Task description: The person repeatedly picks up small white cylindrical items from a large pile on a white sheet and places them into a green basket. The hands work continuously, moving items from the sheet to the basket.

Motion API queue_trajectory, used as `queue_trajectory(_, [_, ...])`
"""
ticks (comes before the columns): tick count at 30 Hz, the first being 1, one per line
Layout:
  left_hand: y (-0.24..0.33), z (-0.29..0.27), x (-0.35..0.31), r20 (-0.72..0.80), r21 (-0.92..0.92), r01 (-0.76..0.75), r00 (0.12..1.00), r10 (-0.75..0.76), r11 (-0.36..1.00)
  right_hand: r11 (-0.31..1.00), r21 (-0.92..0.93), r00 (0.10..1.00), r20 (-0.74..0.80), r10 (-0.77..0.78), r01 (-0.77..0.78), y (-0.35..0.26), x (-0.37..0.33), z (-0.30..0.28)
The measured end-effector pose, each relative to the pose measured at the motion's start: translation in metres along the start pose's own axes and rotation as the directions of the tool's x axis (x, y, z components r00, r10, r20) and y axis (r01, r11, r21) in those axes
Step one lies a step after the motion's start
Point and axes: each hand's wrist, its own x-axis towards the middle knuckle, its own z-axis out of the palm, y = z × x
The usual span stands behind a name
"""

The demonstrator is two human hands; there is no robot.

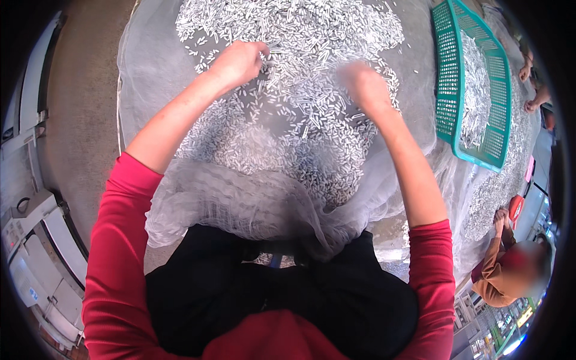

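Note:
A wide heap of small, pale, slender pieces [288,24] covers the far part of the surface before me, and a looser pile [324,162] lies nearer my lap. What these pieces are, I cannot tell. Over the far heap's left edge, my left hand [238,63] is closed, its fingers curled and pinched together; anything inside is too small to make out. My right hand [365,87] hovers at the right side of the pieces, its fingers smeared by motion. White mesh netting [234,192] bunches up along the near edge.
At the right stands a green plastic basket [445,78] holding more pale pieces. Another person [498,276] works beyond it at lower right, and other hands [531,106] show at upper right. White machine-like equipment [42,234] stands at far left, beside the brown floor [84,102].

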Motion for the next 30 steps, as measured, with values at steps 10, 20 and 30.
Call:
queue_trajectory(10, [-0.002,0.018,-0.009,-0.024,-0.013,-0.071,0.997,0.071,0.997,0.921,-0.228,0.946,0.151,-0.287,0.316,-0.054,0.025,0.041])
queue_trajectory(20, [-0.034,0.003,-0.088,0.009,-0.144,-0.123,0.992,0.125,0.982,-0.193,0.903,0.898,0.414,0.148,-0.384,0.035,-0.046,-0.005])
queue_trajectory(30, [-0.021,-0.001,-0.231,0.07,-0.324,0.374,0.925,-0.373,0.869,0.949,0.141,0.958,0.094,0.27,-0.282,0.05,0.058,0.004])
